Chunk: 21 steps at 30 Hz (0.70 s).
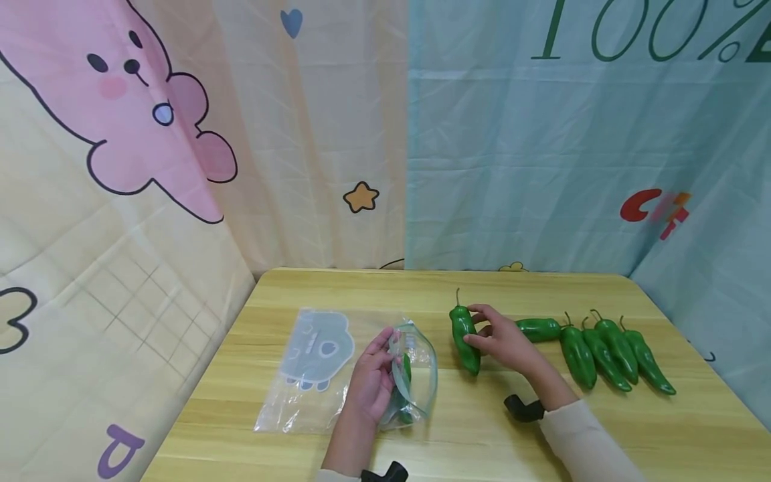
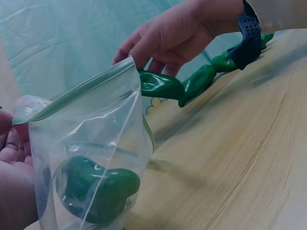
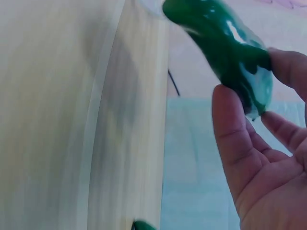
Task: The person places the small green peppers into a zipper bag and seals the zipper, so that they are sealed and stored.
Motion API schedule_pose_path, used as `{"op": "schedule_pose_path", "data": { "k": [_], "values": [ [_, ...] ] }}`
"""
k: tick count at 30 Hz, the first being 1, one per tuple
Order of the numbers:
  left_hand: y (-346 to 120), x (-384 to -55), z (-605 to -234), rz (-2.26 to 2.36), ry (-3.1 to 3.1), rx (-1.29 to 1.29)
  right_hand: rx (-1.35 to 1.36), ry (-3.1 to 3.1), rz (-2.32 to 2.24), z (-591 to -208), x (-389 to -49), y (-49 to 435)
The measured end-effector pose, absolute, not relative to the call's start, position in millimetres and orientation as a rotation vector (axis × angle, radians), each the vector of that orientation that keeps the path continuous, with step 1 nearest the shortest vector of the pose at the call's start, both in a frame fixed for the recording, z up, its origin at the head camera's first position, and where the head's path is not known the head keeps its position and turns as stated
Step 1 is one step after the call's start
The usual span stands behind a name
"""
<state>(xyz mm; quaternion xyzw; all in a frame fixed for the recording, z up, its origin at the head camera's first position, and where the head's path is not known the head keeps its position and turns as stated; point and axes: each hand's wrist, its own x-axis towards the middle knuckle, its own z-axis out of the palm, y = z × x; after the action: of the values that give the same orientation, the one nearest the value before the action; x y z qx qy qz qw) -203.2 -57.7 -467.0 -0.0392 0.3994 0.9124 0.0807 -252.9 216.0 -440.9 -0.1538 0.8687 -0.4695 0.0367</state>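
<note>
A green pepper (image 1: 463,338) with a thin stem is held upright between the thumb and fingers of my right hand (image 1: 502,341), just right of the bag's mouth. My left hand (image 1: 375,381) grips the edge of a clear zip bag (image 1: 430,358), whose mouth gapes toward the right. Inside that bag, green pepper shapes (image 2: 98,191) show through the plastic in the left wrist view; how many cannot be told. The right wrist view has the held pepper (image 3: 235,52) pinched near its stem end, above the table.
Several green peppers (image 1: 614,351) lie at the right of the wooden table (image 1: 458,442), one of them sideways. A flat clear bag with a pale blue print (image 1: 316,351) lies on the left. Printed curtains (image 1: 325,134) stand behind the table.
</note>
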Motion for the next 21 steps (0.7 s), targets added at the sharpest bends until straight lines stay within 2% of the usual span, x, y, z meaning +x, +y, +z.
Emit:
{"op": "schedule_pose_path", "data": {
  "k": [12,21],
  "values": [
    [-59,-202,-466,2.661,1.367,-0.051,-0.393,2.463,-1.768,-436,-244,181],
    [-58,-203,-466,2.6,1.501,-0.024,-0.337,2.413,-1.758,-442,-236,159]
  ]
}}
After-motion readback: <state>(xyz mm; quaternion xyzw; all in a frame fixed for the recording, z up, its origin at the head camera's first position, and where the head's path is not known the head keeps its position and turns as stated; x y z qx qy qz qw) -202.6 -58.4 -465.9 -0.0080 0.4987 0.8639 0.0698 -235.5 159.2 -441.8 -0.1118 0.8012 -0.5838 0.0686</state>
